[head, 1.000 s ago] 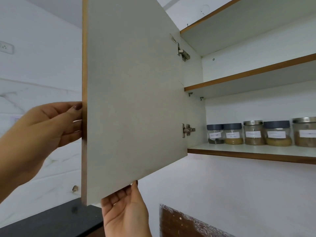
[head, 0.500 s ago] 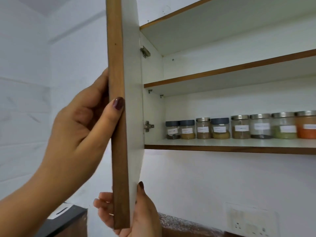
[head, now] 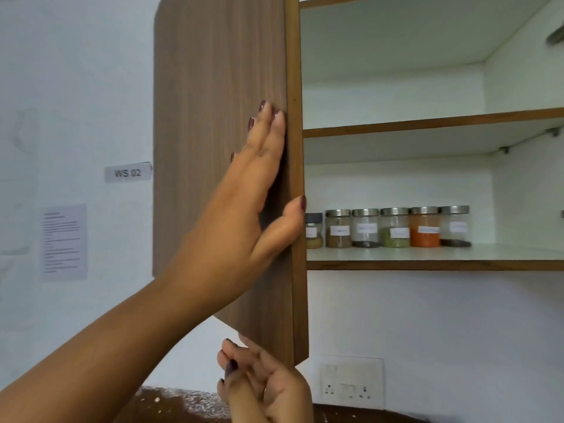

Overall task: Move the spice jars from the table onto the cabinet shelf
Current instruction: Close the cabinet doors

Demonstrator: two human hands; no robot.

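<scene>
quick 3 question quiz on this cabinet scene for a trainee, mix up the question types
1. True or false: the left hand rests flat on the wooden face of the cabinet door, its thumb hooked over the door's edge.
2. Which lid differs in colour from the others in the row of spice jars on the lowest shelf?
A) leftmost B) rightmost C) the orange jar's
3. Fill in: the right hand is just below the door's bottom ____.

Key: 1 true; 2 A, the leftmost jar has a dark lid; 3 corner.
</scene>
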